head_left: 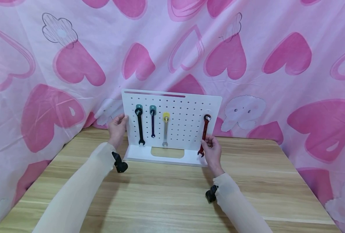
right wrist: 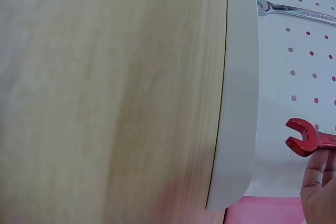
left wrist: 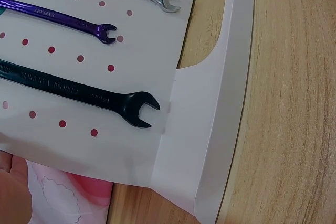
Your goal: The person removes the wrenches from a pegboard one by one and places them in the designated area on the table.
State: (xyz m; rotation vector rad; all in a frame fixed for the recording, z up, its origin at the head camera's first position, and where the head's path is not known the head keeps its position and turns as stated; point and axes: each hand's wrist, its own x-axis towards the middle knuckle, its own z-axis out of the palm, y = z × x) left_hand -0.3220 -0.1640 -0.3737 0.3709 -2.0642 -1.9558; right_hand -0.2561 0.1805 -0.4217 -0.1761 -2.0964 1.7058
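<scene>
Red wrench [head_left: 205, 132], ring end up and slightly tilted, sits against the right side of the white pegboard [head_left: 187, 121], and we see the right hand [head_left: 213, 150] pinching its lower shaft. The left hand [head_left: 117, 128] has its thumb and fingers closed on the board's left edge. Left to right, we find black [head_left: 140, 127], purple [head_left: 153, 125] and silver wrenches [head_left: 165, 132] hanging there above the wooden bench [head_left: 166, 194].
</scene>
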